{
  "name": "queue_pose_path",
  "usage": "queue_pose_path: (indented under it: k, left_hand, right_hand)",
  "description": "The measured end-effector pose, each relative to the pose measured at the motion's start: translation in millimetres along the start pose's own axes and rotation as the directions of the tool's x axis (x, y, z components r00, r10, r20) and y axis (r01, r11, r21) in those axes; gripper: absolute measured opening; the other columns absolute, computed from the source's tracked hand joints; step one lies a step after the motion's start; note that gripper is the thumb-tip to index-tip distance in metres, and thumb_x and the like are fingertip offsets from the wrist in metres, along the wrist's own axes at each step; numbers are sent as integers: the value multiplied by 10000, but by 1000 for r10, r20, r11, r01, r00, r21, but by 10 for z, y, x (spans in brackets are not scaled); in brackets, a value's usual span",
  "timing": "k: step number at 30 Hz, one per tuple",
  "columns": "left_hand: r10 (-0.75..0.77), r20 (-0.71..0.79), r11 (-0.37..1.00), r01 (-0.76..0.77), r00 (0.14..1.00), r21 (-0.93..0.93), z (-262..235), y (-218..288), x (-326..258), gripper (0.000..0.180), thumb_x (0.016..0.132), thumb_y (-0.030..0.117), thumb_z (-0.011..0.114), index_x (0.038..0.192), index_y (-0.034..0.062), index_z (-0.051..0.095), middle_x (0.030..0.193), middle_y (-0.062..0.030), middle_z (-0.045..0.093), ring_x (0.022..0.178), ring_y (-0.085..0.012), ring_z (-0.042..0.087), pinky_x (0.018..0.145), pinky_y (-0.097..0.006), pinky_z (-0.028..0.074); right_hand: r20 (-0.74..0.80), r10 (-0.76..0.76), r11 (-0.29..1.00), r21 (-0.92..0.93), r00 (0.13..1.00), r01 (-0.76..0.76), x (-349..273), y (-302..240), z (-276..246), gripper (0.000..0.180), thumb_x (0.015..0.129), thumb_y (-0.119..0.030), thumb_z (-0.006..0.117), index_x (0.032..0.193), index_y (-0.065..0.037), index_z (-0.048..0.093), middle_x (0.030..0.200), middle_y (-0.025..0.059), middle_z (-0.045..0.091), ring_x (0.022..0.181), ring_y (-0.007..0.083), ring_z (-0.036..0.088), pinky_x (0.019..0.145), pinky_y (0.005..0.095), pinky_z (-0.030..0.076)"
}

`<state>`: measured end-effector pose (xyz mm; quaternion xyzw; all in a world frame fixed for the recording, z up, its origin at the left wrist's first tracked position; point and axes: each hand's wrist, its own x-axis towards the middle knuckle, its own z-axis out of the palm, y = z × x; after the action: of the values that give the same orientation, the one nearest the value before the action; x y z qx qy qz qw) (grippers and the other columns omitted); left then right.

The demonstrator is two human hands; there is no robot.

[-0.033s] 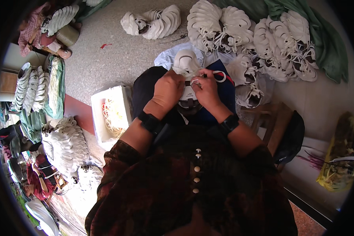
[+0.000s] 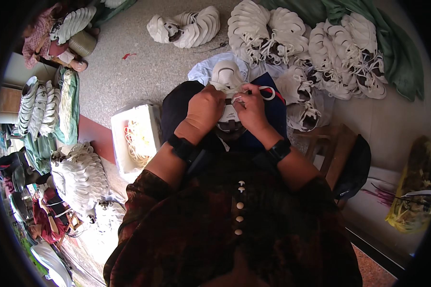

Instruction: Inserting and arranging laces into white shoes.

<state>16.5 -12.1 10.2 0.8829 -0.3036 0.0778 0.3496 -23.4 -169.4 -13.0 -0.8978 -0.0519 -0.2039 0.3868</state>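
A white shoe upper lies on my lap, its rounded toe pointing away from me and its tongue toward me. My left hand is closed, fingers pinching the upper's left edge at the lacing; its fingertips are partly hidden. On the other edge, my right hand is closed in a pinch on a white shoelace, which loops out to the right of the fingers. Both hands almost meet over the lacing. Under the upper is dark blue cloth with a red strip.
An open white box of pale laces stands to my left. Bundled white shoe uppers lie ahead and right, others at left. A wooden stool is at right. Other people sit at far left.
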Motion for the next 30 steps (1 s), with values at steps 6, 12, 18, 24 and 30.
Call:
queue_pose_path:
  k: [6, 12, 18, 24, 30]
  left_hand:
    - [15, 212, 970, -65, 977, 234, 22, 52, 99, 69, 692, 69, 559, 743, 63, 603, 764, -126, 583, 693, -309, 607, 595, -385, 496]
    - [-13, 248, 929, -80, 969, 363, -117, 180, 73, 96, 699, 52, 538, 786, 25, 567, 805, -158, 579, 730, -314, 614, 620, -380, 504]
    - [-56, 155, 925, -7, 986, 379, -469, -79, -21, 81, 722, 27, 528, 799, 31, 550, 827, -163, 571, 728, -295, 610, 620, -368, 495]
    - [-428, 326, 170, 429, 843, -887, -358, 13, 66, 83, 887, 97, 472, 846, 50, 527, 851, -86, 624, 754, -159, 602, 613, -262, 485]
    - [-448, 320, -147, 284, 835, -948, -523, -364, -177, 129, 909, 116, 431, 781, 97, 445, 611, 9, 409, 500, -73, 335, 434, -186, 248]
  right_hand:
    - [18, 9, 998, -64, 1000, -8, 2, -28, -17, 113, 610, -51, 656, 721, -67, 646, 941, 158, 551, 930, 318, 513, 806, 405, 415]
    - [3, 2, 1000, -27, 1000, -2, 14, -51, -27, 99, 635, -55, 649, 731, -33, 640, 931, 157, 571, 889, 301, 546, 763, 388, 442]
    - [-166, 16, 990, 143, 986, 8, 53, -81, -85, 79, 678, -50, 650, 742, -9, 626, 831, 108, 591, 756, 242, 568, 675, 323, 463]
    - [43, 259, 737, 637, 965, -226, 57, -179, -91, 72, 791, -48, 579, 750, -16, 530, 737, 71, 599, 601, 115, 518, 594, 238, 426]
    - [7, 415, 391, 902, 910, -185, -26, 230, -594, 89, 841, -48, 521, 760, -38, 488, 630, 66, 535, 579, 128, 496, 540, 244, 380]
